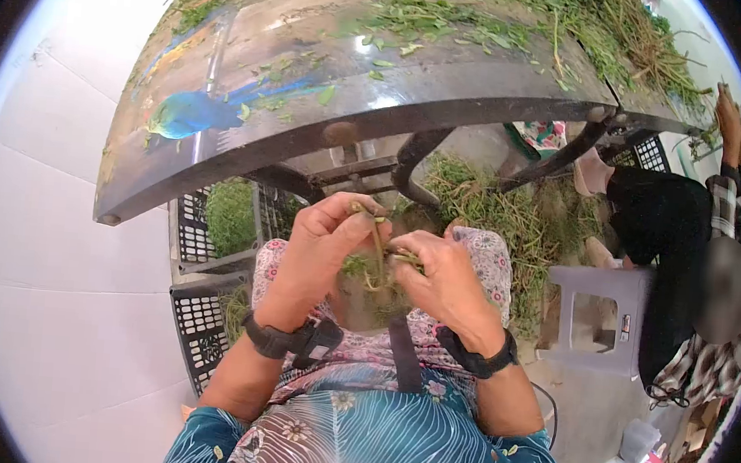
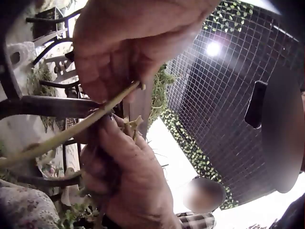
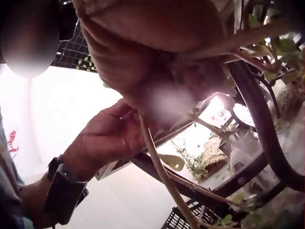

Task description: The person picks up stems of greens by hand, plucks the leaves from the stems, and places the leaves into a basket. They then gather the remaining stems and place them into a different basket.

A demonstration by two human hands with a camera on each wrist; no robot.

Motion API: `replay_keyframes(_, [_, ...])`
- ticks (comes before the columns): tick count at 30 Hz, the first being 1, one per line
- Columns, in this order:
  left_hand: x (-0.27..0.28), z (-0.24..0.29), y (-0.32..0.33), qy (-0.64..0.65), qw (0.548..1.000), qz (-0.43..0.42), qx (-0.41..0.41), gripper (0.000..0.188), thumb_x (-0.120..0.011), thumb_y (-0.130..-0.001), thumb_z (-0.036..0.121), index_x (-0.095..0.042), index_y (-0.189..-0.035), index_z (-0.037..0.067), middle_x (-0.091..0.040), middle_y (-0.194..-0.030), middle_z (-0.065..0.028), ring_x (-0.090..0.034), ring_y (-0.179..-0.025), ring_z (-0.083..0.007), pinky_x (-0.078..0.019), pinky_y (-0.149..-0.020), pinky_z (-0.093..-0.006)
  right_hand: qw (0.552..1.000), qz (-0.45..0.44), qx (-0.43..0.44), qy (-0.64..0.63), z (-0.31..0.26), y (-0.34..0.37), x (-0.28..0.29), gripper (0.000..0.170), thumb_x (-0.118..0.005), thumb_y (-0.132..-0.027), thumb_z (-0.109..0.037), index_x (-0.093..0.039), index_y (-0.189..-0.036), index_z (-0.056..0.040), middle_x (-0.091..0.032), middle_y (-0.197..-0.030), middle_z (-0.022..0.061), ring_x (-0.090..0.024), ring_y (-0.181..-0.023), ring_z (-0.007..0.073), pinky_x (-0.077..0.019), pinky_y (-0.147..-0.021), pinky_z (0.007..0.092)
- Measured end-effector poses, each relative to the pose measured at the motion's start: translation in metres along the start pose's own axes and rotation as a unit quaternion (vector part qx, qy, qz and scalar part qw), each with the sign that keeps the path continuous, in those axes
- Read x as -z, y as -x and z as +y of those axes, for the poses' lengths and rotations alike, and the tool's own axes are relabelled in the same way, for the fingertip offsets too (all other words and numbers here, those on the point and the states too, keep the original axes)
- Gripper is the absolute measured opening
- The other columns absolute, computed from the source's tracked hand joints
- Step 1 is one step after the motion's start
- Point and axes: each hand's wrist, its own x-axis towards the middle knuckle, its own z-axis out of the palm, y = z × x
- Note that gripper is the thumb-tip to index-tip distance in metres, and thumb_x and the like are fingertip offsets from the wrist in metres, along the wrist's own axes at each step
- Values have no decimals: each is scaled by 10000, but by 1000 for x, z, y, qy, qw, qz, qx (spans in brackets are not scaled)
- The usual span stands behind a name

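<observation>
Over the lap, my left hand (image 1: 322,241) pinches one end of a long green plant stem (image 1: 379,248) between thumb and fingers. Close beside it, my right hand (image 1: 447,279) grips a few stems (image 1: 403,256) with curled fingers. From the left wrist, the thick stem (image 2: 66,136) runs slanting past the fingertips, its cut end at the thumb. Short cut stem ends (image 2: 134,125) poke out of the right fist (image 2: 136,171). In the right wrist view, leafy stems (image 3: 259,36) extend from the right hand (image 3: 152,33), while the stem (image 3: 164,176) hangs from the left hand (image 3: 107,138).
A metal-topped table (image 1: 487,75) strewn with leaves stands ahead, a blue plastic bag (image 1: 184,115) on it. Black crates (image 1: 201,227) with greens are at left. A heap of stems (image 1: 527,231) covers the floor near a grey stool (image 1: 594,319). Another person (image 1: 672,212) sits at right.
</observation>
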Motion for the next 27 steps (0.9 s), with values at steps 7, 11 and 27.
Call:
replay_keyframes(7, [-23, 12, 20, -147, 987, 24, -55, 137, -529, -809, 10, -616, -914, -2, -629, -829, -43, -567, -744, -75, -455, -679, -224, 947, 57, -165, -269, 19, -9, -18, 173, -530, -815, -154, -598, -888, -13, -596, -697, 70, -564, -644, 192, -451, -575, 326])
replay_keyframes(11, [2, -8, 7, 71, 993, 65, -69, 151, -490, -920, 132, -546, -1019, 33, -622, -924, -85, -612, -828, -174, -510, -742, -304, 762, 181, -283, -554, 32, -8, 1, 190, -540, -837, -196, -595, -931, -41, -583, -755, 15, -461, -573, 51, -381, -501, 211])
replay_keyframes(27, [0, -8, 5, 151, 988, 45, 1, 161, -520, -910, 169, -536, -1026, 58, -629, -925, -96, -610, -885, -195, -502, -756, -314, 994, -10, -27, -101, 6, 2, -32, 233, -501, -794, -122, -548, -975, 16, -574, -905, 223, -562, -858, 392, -449, -733, 420])
